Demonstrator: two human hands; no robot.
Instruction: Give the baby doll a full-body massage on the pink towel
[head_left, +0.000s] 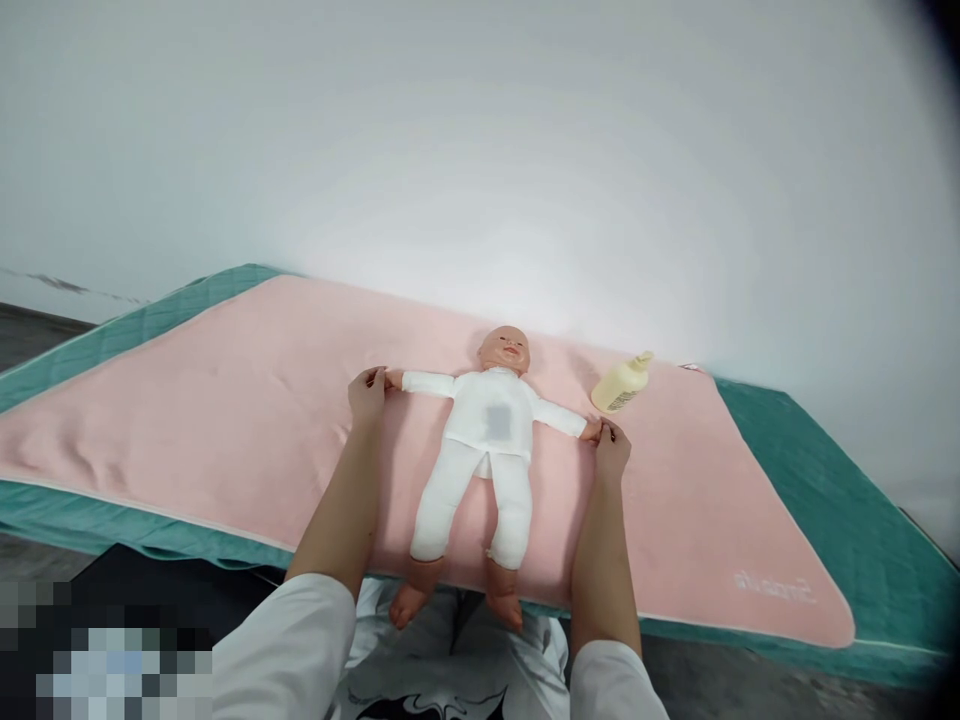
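Observation:
A baby doll (489,410) in a white suit lies on its back on a pink mat (225,400), head toward the wall and bare feet over the near edge. Its arms are stretched out to both sides. My left hand (367,393) is closed around the doll's hand on the left. On the other side, my right hand (613,447) grips the doll's other hand between its fingers. Just beyond my right hand, a pale yellow bottle (621,383) with a narrow tip lies on its side on the mat.
Under the mat is a green quilted mattress (817,480), which shows at both ends and along the near edge. A white wall (480,150) runs behind it. At the lower left stands something black (127,590), partly blurred out.

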